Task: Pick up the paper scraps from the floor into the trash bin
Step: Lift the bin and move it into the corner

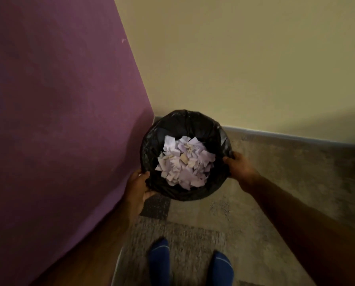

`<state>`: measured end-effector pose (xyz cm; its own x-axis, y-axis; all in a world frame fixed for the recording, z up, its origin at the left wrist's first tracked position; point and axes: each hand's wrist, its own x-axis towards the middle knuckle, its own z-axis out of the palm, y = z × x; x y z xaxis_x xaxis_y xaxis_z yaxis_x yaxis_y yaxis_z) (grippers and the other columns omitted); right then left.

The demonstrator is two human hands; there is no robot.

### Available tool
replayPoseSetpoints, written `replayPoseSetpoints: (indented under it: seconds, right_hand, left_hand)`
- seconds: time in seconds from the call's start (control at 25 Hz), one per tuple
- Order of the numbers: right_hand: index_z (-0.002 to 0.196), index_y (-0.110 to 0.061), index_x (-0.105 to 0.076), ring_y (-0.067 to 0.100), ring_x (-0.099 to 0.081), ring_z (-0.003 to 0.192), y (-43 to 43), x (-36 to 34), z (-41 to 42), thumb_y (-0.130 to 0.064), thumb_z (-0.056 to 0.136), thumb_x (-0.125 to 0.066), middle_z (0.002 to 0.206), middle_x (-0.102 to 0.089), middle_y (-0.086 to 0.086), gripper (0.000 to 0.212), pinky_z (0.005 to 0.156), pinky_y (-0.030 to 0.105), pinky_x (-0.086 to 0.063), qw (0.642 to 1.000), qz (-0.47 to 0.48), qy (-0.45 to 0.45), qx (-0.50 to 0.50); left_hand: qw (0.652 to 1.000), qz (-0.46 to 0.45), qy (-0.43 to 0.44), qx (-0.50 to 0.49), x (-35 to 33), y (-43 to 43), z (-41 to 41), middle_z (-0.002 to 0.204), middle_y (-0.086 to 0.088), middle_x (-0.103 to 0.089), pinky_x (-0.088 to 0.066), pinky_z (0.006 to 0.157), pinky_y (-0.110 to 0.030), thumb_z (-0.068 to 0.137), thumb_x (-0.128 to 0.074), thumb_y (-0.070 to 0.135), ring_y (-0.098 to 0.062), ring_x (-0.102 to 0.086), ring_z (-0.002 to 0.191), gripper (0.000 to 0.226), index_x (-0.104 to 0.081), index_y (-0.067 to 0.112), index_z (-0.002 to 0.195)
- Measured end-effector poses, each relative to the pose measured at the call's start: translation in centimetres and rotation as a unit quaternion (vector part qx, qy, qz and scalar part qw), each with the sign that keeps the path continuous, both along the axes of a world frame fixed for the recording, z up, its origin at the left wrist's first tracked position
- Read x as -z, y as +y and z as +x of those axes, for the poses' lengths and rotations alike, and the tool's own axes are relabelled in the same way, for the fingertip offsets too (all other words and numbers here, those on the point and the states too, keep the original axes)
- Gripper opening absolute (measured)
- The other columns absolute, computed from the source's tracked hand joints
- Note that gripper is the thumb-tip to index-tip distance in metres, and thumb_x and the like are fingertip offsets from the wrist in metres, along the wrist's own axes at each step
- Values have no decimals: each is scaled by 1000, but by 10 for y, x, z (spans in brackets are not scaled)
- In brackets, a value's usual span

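Paper scraps [183, 162], pale lilac and white, lie heaped inside a round trash bin [182, 122] lined with a black bag. The left hand [138, 186] grips its near-left rim and the right hand [237, 165] grips its right rim, in a corner between a purple wall [59, 100] and a cream wall [244, 58]

Hidden and cut-off parts around the trash bin [178, 196]

A black liner [193, 124] covers the bin's rim and walls, and the paper scraps [184, 162] bury its bottom. The left hand [137, 186] grips the rim with its fingers out of sight beneath. The right hand [239, 164] has its fingertips lost against the liner. Whether the bin touches the blurred floor [275, 182] cannot be told. Feet in blue socks [159, 259] and both forearms run off the picture's edges.
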<state>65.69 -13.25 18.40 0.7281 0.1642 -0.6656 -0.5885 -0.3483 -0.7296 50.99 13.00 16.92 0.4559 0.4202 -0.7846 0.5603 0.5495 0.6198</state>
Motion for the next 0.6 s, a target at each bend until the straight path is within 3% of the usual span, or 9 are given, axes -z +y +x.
replayPoseSetpoints:
  seconds: [0.16, 0.24, 0.36, 0.6]
  right_hand:
    - [115, -10, -63, 27, -67, 91, 27, 26, 29, -11, 101, -45, 102, -70, 10, 22, 77, 39, -56, 1000, -3, 9, 25]
    - [118, -10, -62, 29, -66, 95, 42, 39, 38, -12, 101, -45, 108, -69, 13, 24, 80, 42, -55, 999, -10, 12, 31]
    - [122, -8, -61, 31, -66, 97, 65, 54, 49, -13, 101, -46, 110, -68, 14, 26, 74, 38, -55, 999, -11, 20, 37]
    - [120, -10, -61, 30, -68, 100, 84, 70, 57, -15, 101, -45, 110, -70, 12, 26, 75, 39, -57, 998, -20, 30, 54]
  left_hand:
    - [999, 20, 8, 43, 23, 28, 37, 135, -15, -61, -56, 73, -39, 99, -54, 8, -32, -63, 111, 20, -56, 19, 116]
    - [999, 27, 8, 40, 31, 43, 47, 135, -17, -61, -56, 68, -38, 98, -54, 5, -29, -64, 101, 25, -55, 15, 121]
    - [997, 45, 10, 58, 42, 65, 68, 136, -19, -60, -57, 58, -34, 98, -51, 0, -24, -65, 88, 38, -50, 5, 136]
    - [996, 70, 21, 47, 53, 84, 93, 130, -15, -63, -54, 64, -36, 98, -49, -1, -27, -64, 95, 41, -52, 10, 137]
